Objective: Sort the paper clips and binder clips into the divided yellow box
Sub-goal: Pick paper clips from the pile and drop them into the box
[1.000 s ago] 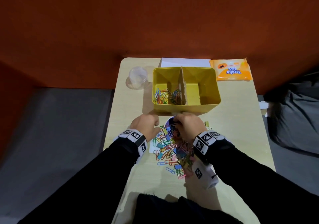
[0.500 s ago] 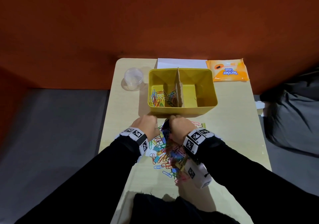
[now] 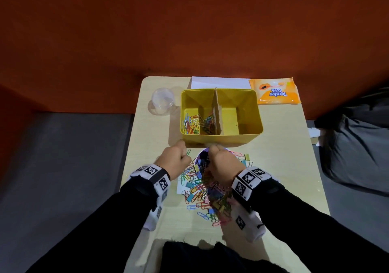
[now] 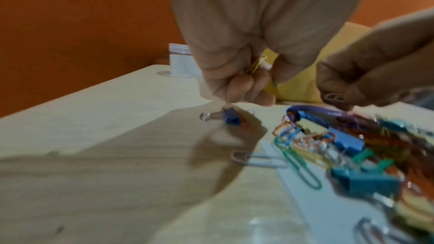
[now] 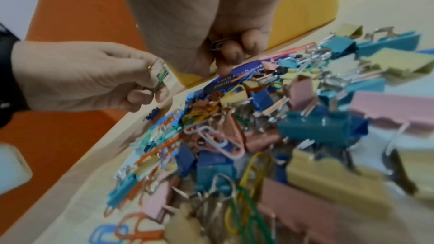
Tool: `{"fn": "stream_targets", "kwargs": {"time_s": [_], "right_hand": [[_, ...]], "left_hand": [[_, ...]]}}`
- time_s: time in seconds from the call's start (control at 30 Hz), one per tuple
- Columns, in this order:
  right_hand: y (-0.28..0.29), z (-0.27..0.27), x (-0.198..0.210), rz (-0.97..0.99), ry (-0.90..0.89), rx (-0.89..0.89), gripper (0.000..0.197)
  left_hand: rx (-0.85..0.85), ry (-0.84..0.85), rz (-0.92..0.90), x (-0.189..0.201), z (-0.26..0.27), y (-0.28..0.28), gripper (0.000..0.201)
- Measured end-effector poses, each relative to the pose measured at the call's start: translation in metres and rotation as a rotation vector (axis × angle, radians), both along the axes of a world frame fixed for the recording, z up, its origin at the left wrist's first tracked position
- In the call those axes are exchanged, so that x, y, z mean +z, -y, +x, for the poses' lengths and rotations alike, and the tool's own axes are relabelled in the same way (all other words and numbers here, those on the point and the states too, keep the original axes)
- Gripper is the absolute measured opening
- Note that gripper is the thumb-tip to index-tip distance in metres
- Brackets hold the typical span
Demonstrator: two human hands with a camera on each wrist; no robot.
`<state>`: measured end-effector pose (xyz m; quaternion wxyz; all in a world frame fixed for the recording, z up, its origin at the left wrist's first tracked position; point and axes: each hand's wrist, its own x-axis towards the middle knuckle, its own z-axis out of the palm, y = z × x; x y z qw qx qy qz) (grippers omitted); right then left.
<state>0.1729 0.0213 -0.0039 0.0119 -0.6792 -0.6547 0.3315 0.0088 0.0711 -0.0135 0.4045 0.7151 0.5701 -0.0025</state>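
Observation:
The divided yellow box [image 3: 221, 140] stands mid-table; several coloured paper clips [image 3: 196, 123] lie in its left compartment, and the right one looks almost bare. A mixed pile of paper clips and binder clips [image 3: 205, 190] lies in front of it, also spread across the right wrist view [image 5: 258, 127]. My left hand [image 3: 175, 160] hovers at the pile's left edge, its curled fingers holding yellow and green paper clips [image 4: 256, 66]. My right hand [image 3: 220, 165] is over the pile's far end, pinching a grey paper clip [image 5: 219, 43]. A small blue binder clip [image 4: 229, 116] lies under the left hand.
A clear plastic cup [image 3: 162, 101] stands left of the box. An orange tissue pack [image 3: 274, 91] and a white sheet [image 3: 219, 82] lie at the table's far edge. An orange wall rises behind. Dark fabric [image 3: 353, 146] lies to the right of the table.
Both hands have stayed at the pile's far end just in front of the box. The view has shifted slightly; the left hand has edged a little toward the box's near left corner.

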Motion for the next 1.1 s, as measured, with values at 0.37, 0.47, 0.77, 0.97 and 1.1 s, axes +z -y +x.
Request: {"fn": "stream_targets", "kwargs": {"time_s": [0.37, 0.47, 0.77, 0.97, 1.1], "right_hand": [[0.01, 0.014, 0.013, -0.04, -0.4, -0.37, 0.028], [0.01, 0.013, 0.01, -0.111, -0.458, -0.462, 0.027], [0.006, 0.015, 0.006, -0.216, -0.484, -0.629, 0.025], [0.011, 0.012, 0.002, -0.051, -0.059, -0.217, 0.011], [0.012, 0.008, 0.003, -0.059, 0.047, -0.179, 0.016]], "left_hand": [[0.216, 0.27, -0.277, 0.008, -0.027, 0.012, 0.042], [0.244, 0.277, -0.282, 0.006, -0.029, 0.017, 0.039], [0.385, 0.262, -0.445, 0.019, -0.015, 0.025, 0.028], [0.289, 0.033, -0.208, 0.006, -0.016, 0.031, 0.029], [0.027, -0.33, 0.007, 0.005, -0.014, 0.033, 0.029]]}}
